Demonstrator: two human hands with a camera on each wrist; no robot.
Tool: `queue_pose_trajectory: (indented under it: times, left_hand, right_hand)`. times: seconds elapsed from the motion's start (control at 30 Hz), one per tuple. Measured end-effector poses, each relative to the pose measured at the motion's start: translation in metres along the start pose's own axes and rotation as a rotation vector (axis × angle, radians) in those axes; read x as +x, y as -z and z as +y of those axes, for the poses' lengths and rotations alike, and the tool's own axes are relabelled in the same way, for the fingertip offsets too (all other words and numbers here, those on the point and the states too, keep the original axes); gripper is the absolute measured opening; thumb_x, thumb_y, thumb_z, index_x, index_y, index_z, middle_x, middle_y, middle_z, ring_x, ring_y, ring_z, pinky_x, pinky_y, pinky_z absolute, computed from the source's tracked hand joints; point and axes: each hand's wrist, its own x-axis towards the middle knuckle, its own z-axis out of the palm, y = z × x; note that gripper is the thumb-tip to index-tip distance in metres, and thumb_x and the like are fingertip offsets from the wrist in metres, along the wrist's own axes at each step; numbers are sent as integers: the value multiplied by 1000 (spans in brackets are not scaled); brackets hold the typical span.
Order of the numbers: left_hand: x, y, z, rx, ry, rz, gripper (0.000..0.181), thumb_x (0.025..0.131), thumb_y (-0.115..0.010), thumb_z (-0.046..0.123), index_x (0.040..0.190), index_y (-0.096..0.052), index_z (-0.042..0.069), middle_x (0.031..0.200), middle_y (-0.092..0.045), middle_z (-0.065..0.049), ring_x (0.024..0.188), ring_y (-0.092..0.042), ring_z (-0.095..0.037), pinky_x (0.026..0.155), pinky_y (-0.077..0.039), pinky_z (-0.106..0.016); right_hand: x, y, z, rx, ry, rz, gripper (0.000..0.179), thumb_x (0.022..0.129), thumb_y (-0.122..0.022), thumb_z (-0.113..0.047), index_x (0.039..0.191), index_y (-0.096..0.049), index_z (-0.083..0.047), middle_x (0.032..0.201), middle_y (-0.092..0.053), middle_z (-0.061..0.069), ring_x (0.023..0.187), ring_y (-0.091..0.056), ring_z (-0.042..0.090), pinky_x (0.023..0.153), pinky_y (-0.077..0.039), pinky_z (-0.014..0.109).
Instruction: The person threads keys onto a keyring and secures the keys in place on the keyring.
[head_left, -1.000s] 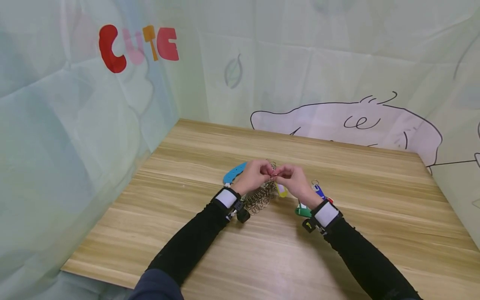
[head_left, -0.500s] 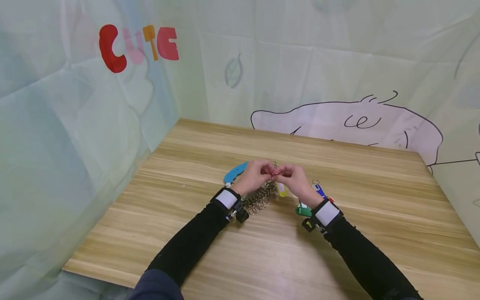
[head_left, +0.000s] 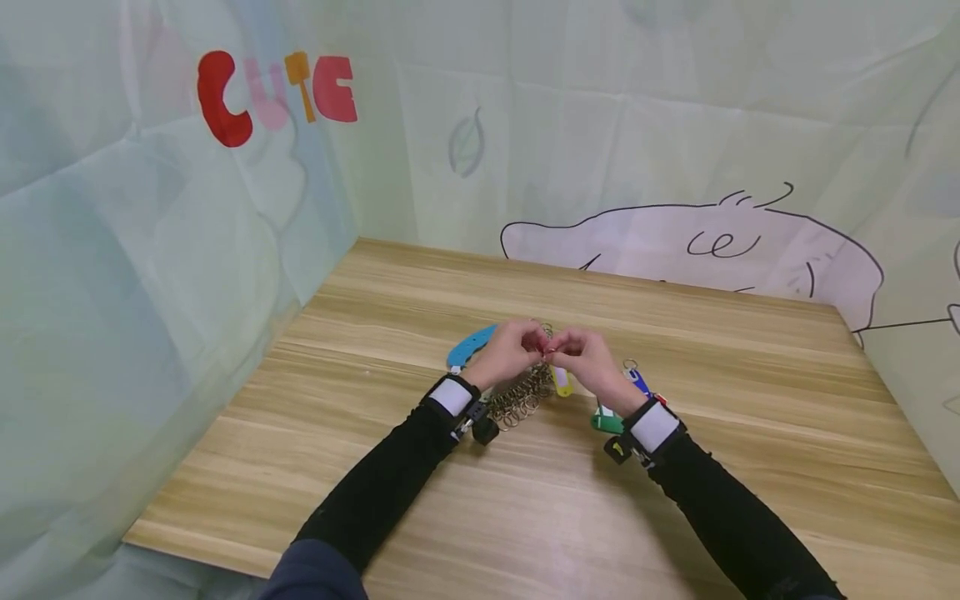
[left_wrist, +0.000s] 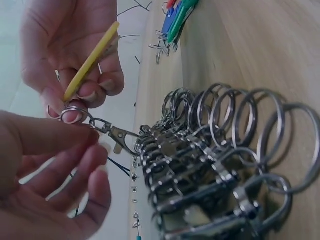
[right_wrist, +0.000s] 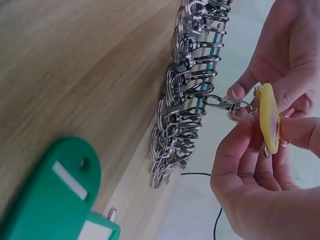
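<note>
Over the middle of the table, my left hand (head_left: pixel 506 354) and right hand (head_left: pixel 588 360) meet fingertip to fingertip. In the left wrist view, my left thumb and fingers pinch a small key ring (left_wrist: pixel 75 111) joined to a metal snap hook (left_wrist: pixel 119 137). My right fingers hold a yellow key tag (right_wrist: pixel 269 117) by its faces, right at that ring; its join to the ring is partly hidden by fingertips. Below the hands lies a long row of silver snap hooks with split rings (right_wrist: pixel 187 95), side by side. The snap hook at the pinched ring reaches into this row.
A blue curved strip (head_left: pixel 470 348) with holes lies beyond my left wrist. Near my right wrist are a green key tag (head_left: pixel 606 420), a blue key tag (head_left: pixel 637 381) and a red one (head_left: pixel 660 401). Printed cloth (head_left: pixel 600 150) stands behind the wooden table (head_left: pixel 420 287).
Both hands stay in the same place with the same pinch. The yellow key tag has shifted very slightly between them.
</note>
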Motion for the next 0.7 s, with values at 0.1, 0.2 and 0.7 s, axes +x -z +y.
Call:
queue_pose_trajectory:
  times: [0.1, 0.2, 0.7]
  left_hand:
    - [-1, -1, -1, -15, -9, 0, 13, 86, -63, -4, 95, -67, 4, 90, -70, -11, 82, -65, -17, 69, -51, -21]
    - [-1, -1, -3, -37, -8, 9, 12, 86, -63, -4, 94, -67, 3, 89, -71, -11, 79, -65, -16, 66, -51, -20]
    - [-2, 0, -2, -67, 26, 25, 10, 83, -63, -7, 88, -67, 0, 84, -71, -15, 70, -64, -14, 62, -51, -19]
  right_hand:
    - [-1, 0, 0, 19, -19, -3, 17, 87, -65, -3, 101, -63, 7, 91, -72, 9, 79, -62, 7, 74, -49, 20]
    - [-1, 0, -1, 24, -29, -4, 17, 87, -65, -3, 101, -63, 7, 92, -73, 9, 80, -63, 8, 76, -49, 21]
    - [-1, -2, 0, 2, 7, -2, 17, 86, -66, -2, 101, -63, 6, 95, -73, 15, 79, -63, 11, 72, -49, 19]
